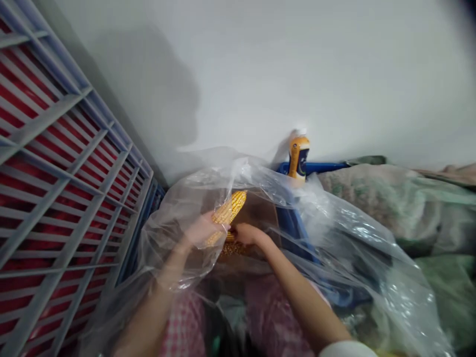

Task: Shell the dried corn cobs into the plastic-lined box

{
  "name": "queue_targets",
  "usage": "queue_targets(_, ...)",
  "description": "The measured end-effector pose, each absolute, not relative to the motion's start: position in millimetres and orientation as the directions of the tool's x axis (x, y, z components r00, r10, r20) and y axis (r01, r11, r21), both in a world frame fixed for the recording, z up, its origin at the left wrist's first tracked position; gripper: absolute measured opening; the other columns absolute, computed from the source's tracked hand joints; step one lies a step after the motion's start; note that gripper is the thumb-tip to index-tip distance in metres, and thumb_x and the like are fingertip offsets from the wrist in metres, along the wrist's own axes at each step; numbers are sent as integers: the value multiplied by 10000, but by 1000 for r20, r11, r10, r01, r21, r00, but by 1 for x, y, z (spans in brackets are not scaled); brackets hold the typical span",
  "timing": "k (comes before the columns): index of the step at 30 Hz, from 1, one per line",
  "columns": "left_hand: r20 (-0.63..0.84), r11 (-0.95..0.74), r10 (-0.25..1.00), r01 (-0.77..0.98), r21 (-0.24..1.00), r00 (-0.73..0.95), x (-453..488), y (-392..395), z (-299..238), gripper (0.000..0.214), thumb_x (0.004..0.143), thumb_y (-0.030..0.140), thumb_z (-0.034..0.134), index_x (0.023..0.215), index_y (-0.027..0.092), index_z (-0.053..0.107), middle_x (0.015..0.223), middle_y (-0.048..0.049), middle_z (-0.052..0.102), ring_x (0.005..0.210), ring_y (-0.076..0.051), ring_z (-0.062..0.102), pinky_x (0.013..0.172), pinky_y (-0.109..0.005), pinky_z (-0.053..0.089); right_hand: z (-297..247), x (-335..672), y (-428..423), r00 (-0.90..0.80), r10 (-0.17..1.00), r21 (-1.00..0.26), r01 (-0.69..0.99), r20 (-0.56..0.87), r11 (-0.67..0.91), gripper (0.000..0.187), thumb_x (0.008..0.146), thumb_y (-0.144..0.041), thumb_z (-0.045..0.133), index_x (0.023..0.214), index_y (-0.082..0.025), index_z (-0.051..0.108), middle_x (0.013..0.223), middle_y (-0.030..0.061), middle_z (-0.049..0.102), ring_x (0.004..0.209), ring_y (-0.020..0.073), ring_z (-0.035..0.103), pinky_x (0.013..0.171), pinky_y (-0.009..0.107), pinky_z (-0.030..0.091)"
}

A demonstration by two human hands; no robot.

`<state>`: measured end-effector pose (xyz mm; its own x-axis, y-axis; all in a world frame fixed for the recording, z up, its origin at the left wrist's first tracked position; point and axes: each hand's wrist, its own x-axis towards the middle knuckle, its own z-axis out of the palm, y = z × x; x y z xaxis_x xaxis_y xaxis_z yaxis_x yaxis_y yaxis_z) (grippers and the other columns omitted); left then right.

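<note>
A yellow ear of corn (233, 206) slants upward from my left hand (203, 229), whose fingers are closed around its lower part. Clear plastic film hangs over this hand and blurs it. Close beside the ear's lower end is my right hand (246, 234), its fingers curled inward; what they grip is hidden. More yellow corn (213, 240) shows just below my left hand, behind the film. Under both hands lie loose corn kernels (232, 249), inside a large clear plastic bag (163, 233) spread open around my forearms.
A slatted plastic crate (74, 153) with red behind its slats rises at the left. Beyond the bag stands an orange bottle (298, 156) near a blue bin edge (293, 223) and the white wall (260, 74). Greenish cloth or sacks (390, 198) are heaped at the right.
</note>
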<state>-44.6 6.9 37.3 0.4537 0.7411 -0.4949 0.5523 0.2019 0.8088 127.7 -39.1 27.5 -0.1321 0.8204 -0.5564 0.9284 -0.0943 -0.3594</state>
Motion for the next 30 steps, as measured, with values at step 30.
queue_targets(30, -458, 128, 776, 603, 787, 433, -59, -35, 5, 566, 668, 470, 612, 1104, 138, 470, 1048, -93, 613, 888, -203, 584, 737, -278, 461, 18, 132, -62, -57, 965, -539, 837, -258, -95, 384, 909, -266, 284, 913, -162, 653, 895, 61, 692, 800, 133, 628, 671, 192, 412)
